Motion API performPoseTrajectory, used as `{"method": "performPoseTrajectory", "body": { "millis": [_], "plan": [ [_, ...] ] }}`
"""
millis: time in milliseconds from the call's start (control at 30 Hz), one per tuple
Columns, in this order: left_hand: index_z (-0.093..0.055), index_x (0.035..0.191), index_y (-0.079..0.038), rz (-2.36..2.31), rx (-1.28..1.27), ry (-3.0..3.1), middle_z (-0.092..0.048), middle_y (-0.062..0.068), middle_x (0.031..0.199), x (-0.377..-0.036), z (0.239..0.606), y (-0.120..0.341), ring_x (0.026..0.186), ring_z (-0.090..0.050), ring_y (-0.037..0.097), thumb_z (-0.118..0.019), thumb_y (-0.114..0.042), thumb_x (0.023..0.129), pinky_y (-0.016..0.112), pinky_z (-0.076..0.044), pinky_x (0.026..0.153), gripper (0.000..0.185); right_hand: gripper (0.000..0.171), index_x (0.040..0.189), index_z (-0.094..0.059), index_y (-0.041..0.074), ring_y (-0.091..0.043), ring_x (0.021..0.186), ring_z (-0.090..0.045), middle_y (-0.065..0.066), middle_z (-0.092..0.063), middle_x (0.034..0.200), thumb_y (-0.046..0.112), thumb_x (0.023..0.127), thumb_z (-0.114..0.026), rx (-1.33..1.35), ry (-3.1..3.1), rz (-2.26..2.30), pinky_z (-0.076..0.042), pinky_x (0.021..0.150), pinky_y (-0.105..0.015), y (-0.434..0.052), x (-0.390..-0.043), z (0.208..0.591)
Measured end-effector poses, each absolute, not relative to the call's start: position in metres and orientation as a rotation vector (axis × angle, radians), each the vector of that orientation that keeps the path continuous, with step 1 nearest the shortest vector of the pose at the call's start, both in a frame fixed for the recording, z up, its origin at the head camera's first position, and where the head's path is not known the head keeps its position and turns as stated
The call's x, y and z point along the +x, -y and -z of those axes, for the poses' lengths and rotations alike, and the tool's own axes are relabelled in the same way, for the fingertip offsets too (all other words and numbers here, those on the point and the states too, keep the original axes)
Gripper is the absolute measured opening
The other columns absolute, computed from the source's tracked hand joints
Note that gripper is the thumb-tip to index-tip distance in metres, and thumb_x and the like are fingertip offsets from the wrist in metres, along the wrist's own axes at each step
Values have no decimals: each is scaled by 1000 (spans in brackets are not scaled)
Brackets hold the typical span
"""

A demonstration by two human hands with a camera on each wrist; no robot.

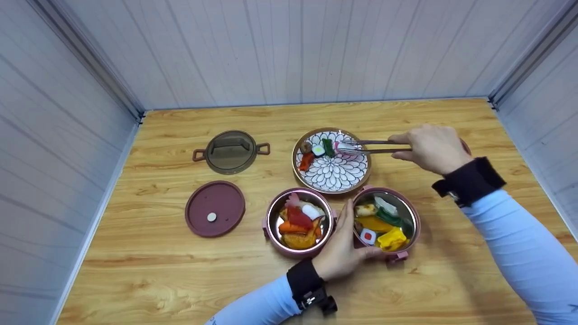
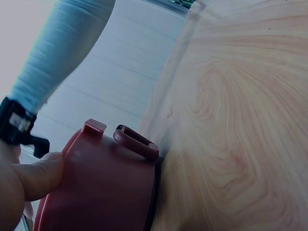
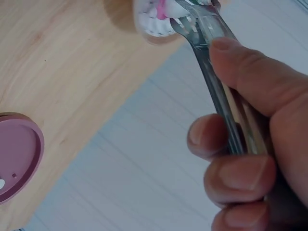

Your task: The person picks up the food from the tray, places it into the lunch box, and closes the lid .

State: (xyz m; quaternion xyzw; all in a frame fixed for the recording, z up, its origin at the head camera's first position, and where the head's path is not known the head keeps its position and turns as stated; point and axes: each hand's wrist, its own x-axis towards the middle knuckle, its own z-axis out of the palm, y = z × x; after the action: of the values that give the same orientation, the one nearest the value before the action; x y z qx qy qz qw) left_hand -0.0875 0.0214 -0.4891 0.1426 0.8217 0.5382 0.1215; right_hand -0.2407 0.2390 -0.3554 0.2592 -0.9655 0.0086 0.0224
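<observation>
My right hand [image 1: 431, 149] grips metal tongs [image 1: 384, 150] from the right. Their tips are around a pink-and-white toy food piece [image 1: 343, 147] at the patterned plate [image 1: 334, 176]; in the right wrist view, the thumb and curled fingers hold the tongs [image 3: 219, 82]. My left hand [image 1: 341, 253] holds the right-hand pink lunch bowl [image 1: 416, 225], fingers along its left side and thumb at its front. The left wrist view has the thumb against the bowl's outer wall [image 2: 106, 187]. Inside that bowl lie several toy foods, among them a yellow piece [image 1: 392, 239].
Left of my left hand stands another pink bowl [image 1: 271, 234] with toy foods. A plum lid [image 1: 216, 203] and a brown see-through lid [image 1: 230, 155] lie farther left. On the plate are a green piece [image 1: 328, 146] and a red piece [image 1: 306, 161]. Walls enclose the table.
</observation>
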Motion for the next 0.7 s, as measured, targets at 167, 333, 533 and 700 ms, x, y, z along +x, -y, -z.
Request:
{"method": "performPoseTrajectory", "body": {
  "millis": [167, 333, 533, 700],
  "plan": [
    [0, 159, -7, -1579, 430, -2400, 1, 15, 165, -88, 491, -22, 149, -2, 34, -79, -33, 85, 42, -12, 119, 112, 40, 123, -73, 23, -16, 51, -48, -5, -65, 68, 41, 87, -75, 828, 2976, -20, -34, 39, -34, -263, -216, 335],
    [0, 159, -6, -1585, 436, -2414, 0, 16, 165, -89, 493, -23, 149, -5, 34, -81, -32, 84, 41, -14, 119, 114, 37, 116, -76, 24, -6, 47, -41, 9, -53, 56, 36, 81, -81, 957, 2876, -12, -31, 37, -28, -292, -182, 321],
    [1, 159, -6, -1584, 443, -2422, 0, 17, 164, -89, 491, -22, 149, -5, 34, -81, -31, 83, 41, -13, 119, 114, 40, 114, -77, 27, 3, 44, -31, 20, -40, 51, 37, 77, -84, 1051, 2875, 49, -28, 36, -21, -321, -148, 320],
    [0, 159, -5, -1582, 459, -2427, 0, 18, 164, -88, 490, -22, 148, -3, 36, -80, -32, 84, 42, -12, 119, 112, 41, 110, -79, 26, 11, 46, -32, 21, -59, 61, 36, 71, -87, 1217, 2852, -22, -30, 39, -17, -329, -134, 332]
  ]
}}
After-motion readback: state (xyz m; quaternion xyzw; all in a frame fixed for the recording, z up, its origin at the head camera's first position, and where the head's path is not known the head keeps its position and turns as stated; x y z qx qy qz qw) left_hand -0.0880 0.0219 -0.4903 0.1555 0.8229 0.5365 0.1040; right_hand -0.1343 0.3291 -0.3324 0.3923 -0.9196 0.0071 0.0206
